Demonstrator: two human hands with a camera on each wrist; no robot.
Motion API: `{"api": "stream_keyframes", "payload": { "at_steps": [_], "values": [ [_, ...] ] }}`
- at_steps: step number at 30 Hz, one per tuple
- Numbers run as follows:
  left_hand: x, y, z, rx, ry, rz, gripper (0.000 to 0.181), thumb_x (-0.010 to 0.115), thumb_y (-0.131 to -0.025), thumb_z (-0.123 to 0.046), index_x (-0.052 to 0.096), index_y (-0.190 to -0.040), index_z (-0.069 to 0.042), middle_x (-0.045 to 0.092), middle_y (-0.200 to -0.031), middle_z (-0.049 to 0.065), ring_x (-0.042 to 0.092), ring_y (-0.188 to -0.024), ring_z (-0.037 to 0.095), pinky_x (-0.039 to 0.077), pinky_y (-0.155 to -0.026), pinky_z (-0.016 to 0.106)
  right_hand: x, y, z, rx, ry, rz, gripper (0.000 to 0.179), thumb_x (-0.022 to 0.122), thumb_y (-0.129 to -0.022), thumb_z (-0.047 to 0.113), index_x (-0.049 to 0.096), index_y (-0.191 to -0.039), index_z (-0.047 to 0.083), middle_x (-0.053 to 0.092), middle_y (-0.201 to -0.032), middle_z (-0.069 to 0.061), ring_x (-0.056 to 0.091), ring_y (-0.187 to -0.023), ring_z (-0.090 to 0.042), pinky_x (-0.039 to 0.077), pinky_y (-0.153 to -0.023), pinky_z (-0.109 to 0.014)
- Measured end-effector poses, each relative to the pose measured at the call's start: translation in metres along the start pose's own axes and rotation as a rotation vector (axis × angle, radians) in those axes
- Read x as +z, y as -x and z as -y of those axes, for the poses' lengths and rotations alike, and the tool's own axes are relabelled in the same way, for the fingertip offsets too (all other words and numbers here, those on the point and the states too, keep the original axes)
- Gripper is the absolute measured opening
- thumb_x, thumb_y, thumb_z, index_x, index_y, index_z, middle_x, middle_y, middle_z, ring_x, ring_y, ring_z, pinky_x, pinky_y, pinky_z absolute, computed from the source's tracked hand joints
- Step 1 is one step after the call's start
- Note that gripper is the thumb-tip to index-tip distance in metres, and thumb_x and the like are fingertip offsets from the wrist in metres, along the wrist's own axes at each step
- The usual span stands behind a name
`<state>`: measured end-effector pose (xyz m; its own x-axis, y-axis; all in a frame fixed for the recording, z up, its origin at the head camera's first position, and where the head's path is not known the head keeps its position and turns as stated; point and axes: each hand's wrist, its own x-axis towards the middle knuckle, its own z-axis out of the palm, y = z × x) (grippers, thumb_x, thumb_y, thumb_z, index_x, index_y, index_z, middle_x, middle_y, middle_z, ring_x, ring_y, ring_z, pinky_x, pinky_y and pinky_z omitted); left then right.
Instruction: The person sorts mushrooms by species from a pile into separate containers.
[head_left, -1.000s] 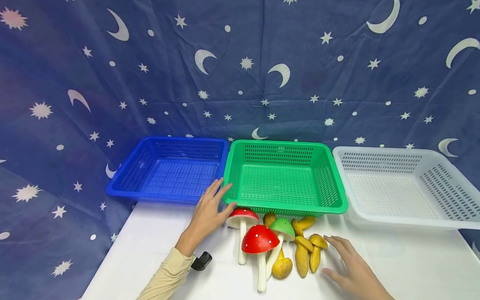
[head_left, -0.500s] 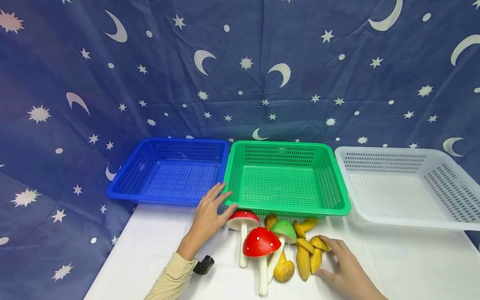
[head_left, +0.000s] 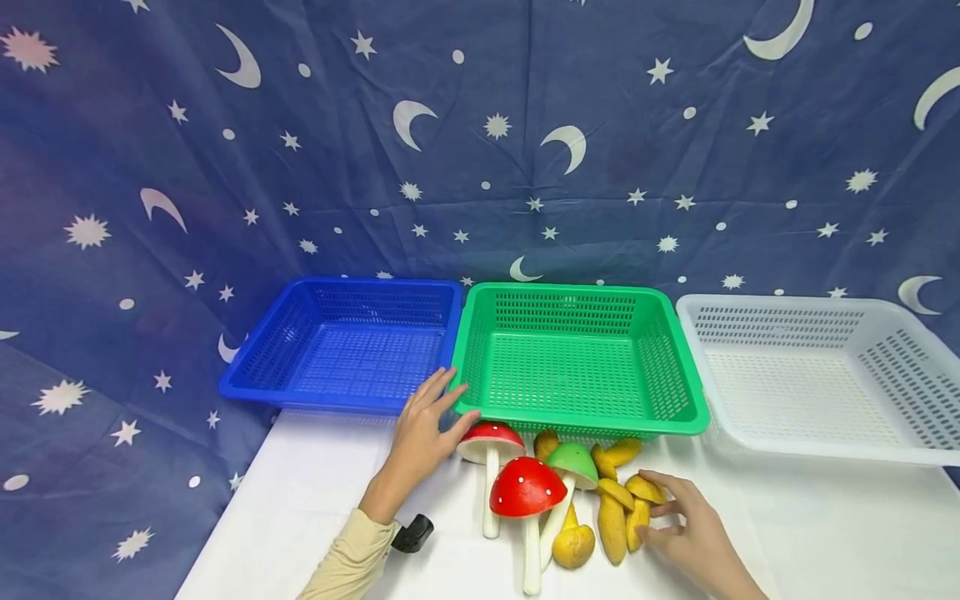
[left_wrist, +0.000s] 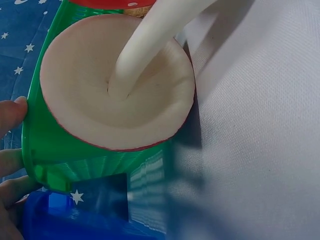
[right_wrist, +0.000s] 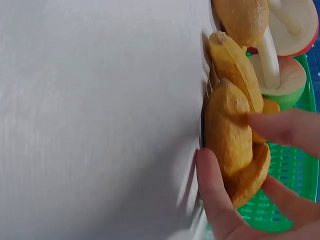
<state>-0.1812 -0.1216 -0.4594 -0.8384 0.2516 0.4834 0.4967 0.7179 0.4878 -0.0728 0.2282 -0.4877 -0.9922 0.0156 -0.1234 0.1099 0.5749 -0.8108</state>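
Note:
Toward the right of a mushroom group, my right hand (head_left: 693, 533) grips a small yellow-brown mushroom (right_wrist: 229, 130) by its stem and cap. In the right wrist view, fingertips (right_wrist: 207, 165) lie on both sides of the stem. My left hand (head_left: 420, 433) has its fingers extended at the near corner where the green basket (head_left: 581, 423) meets the blue basket (head_left: 322, 398). Its thumb is right by a red-capped mushroom (head_left: 491, 450) with a white stem. Beside that stand another red mushroom (head_left: 528, 487), a green-capped mushroom (head_left: 573, 465) and several yellow-brown mushrooms (head_left: 612, 525).
At the right stands a white basket (head_left: 825, 442), in a row with the green and blue ones. A dark blue curtain (head_left: 337, 150) with moons and stars hangs behind. The white tablecloth (head_left: 817, 533) lies under everything. A black wrist device (head_left: 412, 533) is by the left cuff.
My right hand has moved left to the rightmost yellow-brown mushroom and its fingers have closed around it. The left hand stays at the basket corner. The head view has shifted slightly.

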Motion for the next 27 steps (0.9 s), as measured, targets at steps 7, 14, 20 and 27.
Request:
{"api": "stream_keyframes", "payload": {
  "at_steps": [7,14,20,27],
  "values": [
    [0.002,0.0,0.0,-0.002,-0.006,-0.002,0.047,0.069,-0.086,-0.036,0.065,-0.122,-0.007,0.047,-0.141,0.009,0.036,-0.135,0.03,0.028,-0.102,0.062,0.006,-0.005,0.003,-0.02,0.099,-0.111,0.058,0.078,-0.07,0.007,0.057,-0.124,0.008,0.052,-0.119,-0.017,0.06,-0.08,-0.016,0.049,-0.066,-0.027],
    [0.002,0.0,0.001,-0.003,-0.011,-0.003,0.047,0.069,-0.086,-0.036,0.064,-0.123,-0.007,0.047,-0.142,0.009,0.035,-0.135,0.028,0.029,-0.102,0.061,0.006,-0.007,0.003,-0.03,0.127,-0.148,0.057,0.078,-0.066,0.006,0.059,-0.119,0.007,0.053,-0.116,-0.017,0.058,-0.079,-0.017,0.046,-0.066,-0.028],
    [0.002,0.0,0.0,0.003,0.003,-0.007,0.047,0.069,-0.086,-0.034,0.064,-0.123,-0.007,0.047,-0.142,0.01,0.035,-0.135,0.029,0.028,-0.101,0.062,0.001,-0.007,0.006,-0.03,0.14,-0.172,0.058,0.078,-0.064,0.007,0.059,-0.118,0.008,0.053,-0.116,-0.016,0.056,-0.082,-0.02,0.044,-0.063,-0.026],
    [0.001,0.001,0.0,-0.006,0.002,0.01,0.048,0.068,-0.087,-0.036,0.063,-0.124,-0.006,0.046,-0.143,0.01,0.034,-0.136,0.029,0.027,-0.102,0.062,-0.008,-0.003,0.004,-0.015,0.155,-0.195,0.059,0.077,-0.063,0.006,0.059,-0.119,0.009,0.053,-0.117,-0.017,0.056,-0.088,-0.026,0.046,-0.06,-0.023]
  ]
}}
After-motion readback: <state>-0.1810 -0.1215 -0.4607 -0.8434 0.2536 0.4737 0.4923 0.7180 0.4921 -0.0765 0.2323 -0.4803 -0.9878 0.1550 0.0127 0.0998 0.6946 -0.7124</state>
